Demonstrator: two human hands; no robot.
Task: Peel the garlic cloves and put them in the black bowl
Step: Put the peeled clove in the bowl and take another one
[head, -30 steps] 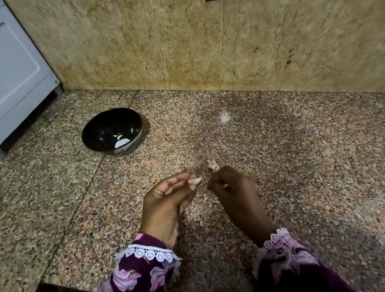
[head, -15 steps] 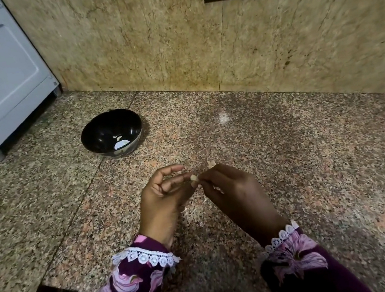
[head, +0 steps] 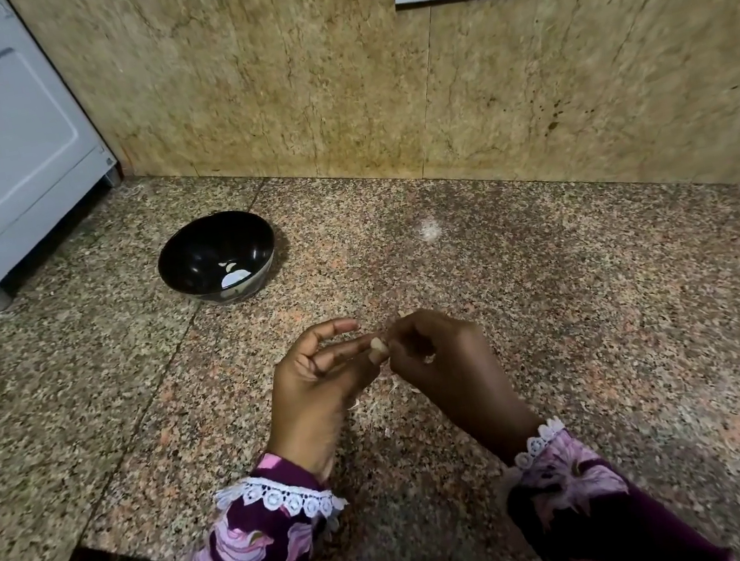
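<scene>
At the centre of the frame, the left hand is pinching a garlic clove at its fingertips, while the right hand, fingers curled, is gripping the clove's other side. The black bowl is sitting well apart, toward the upper left.

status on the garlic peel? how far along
Done: a few pale peeled pieces already lie in the black bowl. In hand: the left hand and right hand pinch one garlic clove between them above the counter, mid-peel. Left: finish it and drop it in; another piece peeks out behind the right hand.
</scene>
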